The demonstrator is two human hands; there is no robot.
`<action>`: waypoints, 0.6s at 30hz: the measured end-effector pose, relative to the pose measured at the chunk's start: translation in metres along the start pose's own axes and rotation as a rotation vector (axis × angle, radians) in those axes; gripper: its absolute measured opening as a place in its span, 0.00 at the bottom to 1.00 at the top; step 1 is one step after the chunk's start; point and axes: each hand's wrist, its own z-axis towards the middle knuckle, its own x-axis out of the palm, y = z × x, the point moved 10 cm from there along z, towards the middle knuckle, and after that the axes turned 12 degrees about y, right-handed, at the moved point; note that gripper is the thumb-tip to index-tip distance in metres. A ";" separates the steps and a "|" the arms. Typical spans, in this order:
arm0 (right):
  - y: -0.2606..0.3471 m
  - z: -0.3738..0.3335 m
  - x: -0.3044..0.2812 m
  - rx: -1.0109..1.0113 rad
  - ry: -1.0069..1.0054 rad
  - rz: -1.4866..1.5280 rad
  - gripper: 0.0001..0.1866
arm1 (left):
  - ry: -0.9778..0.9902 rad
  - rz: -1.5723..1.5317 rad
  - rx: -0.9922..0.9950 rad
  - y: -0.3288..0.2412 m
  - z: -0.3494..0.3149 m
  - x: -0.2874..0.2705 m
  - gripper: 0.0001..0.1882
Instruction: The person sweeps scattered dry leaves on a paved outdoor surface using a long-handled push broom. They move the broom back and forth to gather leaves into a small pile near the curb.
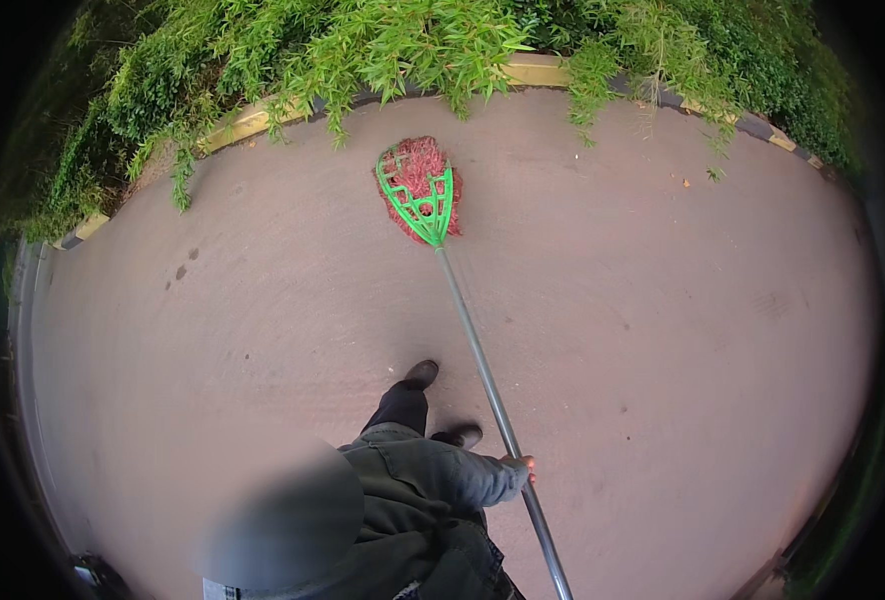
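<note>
A long grey pole runs from the lower edge up to the flat head of a mop (420,190). The head has a green plastic frame, narrow at the pole and broad at the far end, over reddish-pink strands spread on the pavement. My left hand (521,468) is closed round the pole (485,375) partway along it, its fingers wrapped to the far side. A grey-blue sleeve covers that arm. The pole's near end passes out of view. My right hand does not show; a dark jacket and a blurred grey shape fill the lower left.
Brownish pavement (663,330) stretches around me, with dark spots and a few fallen leaves. A yellow-and-black kerb (535,72) curves along the far side. Leafy green bushes (403,45) overhang it. My dark shoes (423,374) stand left of the pole.
</note>
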 end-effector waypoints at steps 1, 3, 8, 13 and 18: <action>0.002 0.025 -0.005 0.007 0.091 0.001 0.03 | -0.015 -0.057 0.000 -0.007 0.014 -0.018 0.07; 0.014 0.082 -0.018 0.008 0.258 0.042 0.04 | -0.009 -0.181 0.024 -0.031 0.040 -0.050 0.07; 0.151 0.239 -0.109 -0.223 0.364 0.121 0.11 | 0.003 -0.547 0.247 -0.196 0.047 -0.176 0.08; 0.408 0.331 -0.219 -0.356 0.192 0.125 0.12 | -0.226 -0.724 0.389 -0.385 0.025 -0.407 0.06; 0.674 0.376 -0.324 -0.607 0.291 0.213 0.18 | -0.215 -0.741 0.568 -0.590 -0.041 -0.647 0.09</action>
